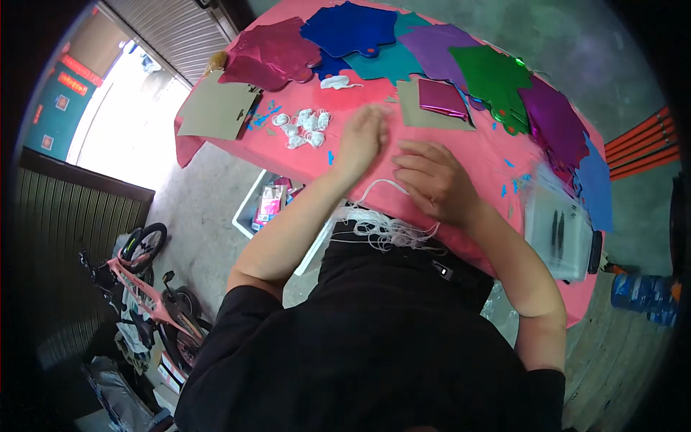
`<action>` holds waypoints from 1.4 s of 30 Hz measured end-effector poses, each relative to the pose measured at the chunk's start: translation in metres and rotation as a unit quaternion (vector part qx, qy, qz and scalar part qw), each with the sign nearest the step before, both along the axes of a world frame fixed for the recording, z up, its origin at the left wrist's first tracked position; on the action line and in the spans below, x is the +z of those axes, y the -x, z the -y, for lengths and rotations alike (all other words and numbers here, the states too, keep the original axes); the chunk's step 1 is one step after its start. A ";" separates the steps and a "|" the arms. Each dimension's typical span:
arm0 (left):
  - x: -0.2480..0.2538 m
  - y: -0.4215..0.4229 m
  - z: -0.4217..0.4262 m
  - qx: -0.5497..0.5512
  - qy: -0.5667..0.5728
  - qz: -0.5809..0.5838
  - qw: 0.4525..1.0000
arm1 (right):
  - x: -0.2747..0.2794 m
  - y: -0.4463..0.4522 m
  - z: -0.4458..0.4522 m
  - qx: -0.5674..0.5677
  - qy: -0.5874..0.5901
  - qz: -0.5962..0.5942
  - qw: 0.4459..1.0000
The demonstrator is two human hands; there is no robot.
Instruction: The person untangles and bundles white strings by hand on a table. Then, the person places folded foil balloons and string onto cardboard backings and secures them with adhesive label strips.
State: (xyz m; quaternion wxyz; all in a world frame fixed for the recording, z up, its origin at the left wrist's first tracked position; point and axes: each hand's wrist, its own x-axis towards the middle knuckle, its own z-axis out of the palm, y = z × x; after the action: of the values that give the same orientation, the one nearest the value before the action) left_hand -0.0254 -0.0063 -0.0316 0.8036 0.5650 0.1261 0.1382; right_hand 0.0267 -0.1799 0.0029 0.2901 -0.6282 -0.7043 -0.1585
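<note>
"Observing hand states?"
"Left hand [362, 138] curled, blurred; grip cannot be determined. Right hand [437, 180] half-curled, white string [385, 229] running up to it; grip unclear."
"String position?"
"Loose loops at the lap, by the near edge of the table [484, 155]. White bundles [306, 117] lie toward its left end."
</note>
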 end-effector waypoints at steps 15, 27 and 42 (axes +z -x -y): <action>0.038 0.057 -0.061 0.043 -0.688 0.010 0.724 | -0.009 -0.029 0.040 -0.180 0.228 -0.245 0.925; 0.027 0.039 -0.080 0.053 -0.309 -0.048 0.948 | -0.010 -0.033 0.037 -0.161 0.340 -0.335 0.864; 0.028 0.033 -0.051 0.138 -0.778 0.054 0.611 | 0.017 -0.057 0.015 -0.044 0.196 -0.653 0.730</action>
State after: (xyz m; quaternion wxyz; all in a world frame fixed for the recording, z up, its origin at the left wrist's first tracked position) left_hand -0.0587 0.0450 -0.0036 0.0395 0.9452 0.0041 0.3241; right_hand 0.0838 -0.1953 0.0200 0.5416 -0.6503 -0.3279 0.4198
